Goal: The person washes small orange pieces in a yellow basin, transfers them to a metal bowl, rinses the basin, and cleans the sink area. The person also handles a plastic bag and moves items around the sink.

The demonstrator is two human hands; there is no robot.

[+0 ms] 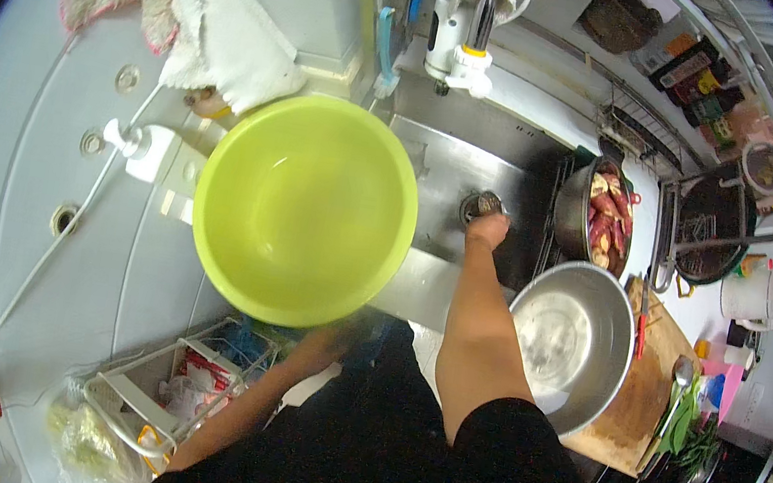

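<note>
A yellow-green plastic basin (305, 207) is tipped towards me at the left of the stainless steel sink (428, 210). No contents are visible inside it. My left hand (330, 342) grips the basin at its near edge; it is blurred and its fingers are hidden behind the basin. Down in the sink, my right hand (489, 228) is at the drain, its fingers on a round sink strainer (488, 203). The far side of that grip is too small to make out.
Right of the sink stand a metal basin (559, 342), a dark pot of purple-skinned sweet potatoes (608, 215) and a wooden cutting board (622, 419) with a red-handled knife (642, 321). A faucet (470, 59) overhangs the sink's back. A white pump bottle (152, 152) is at left.
</note>
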